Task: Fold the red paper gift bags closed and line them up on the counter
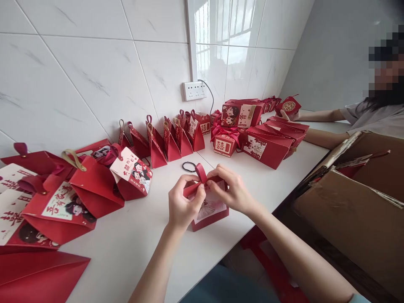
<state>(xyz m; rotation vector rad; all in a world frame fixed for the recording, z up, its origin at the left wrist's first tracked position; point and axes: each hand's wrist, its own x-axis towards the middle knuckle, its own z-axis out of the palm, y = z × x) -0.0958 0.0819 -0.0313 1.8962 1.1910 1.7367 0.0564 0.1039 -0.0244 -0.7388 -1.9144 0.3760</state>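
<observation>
In the head view, a small red gift box (pixel 210 212) stands on the white table (pixel 135 244), just before a black hair tie (pixel 188 167). The left hand (pixel 183 206) and right hand (pixel 233 189) flank the box, fingers pinching its red ribbon (pixel 201 173) on top.

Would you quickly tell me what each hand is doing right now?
Left hand: closed, pinching the ribbon on the small red gift box.
Right hand: closed, pinching the same ribbon from the other side.
</observation>
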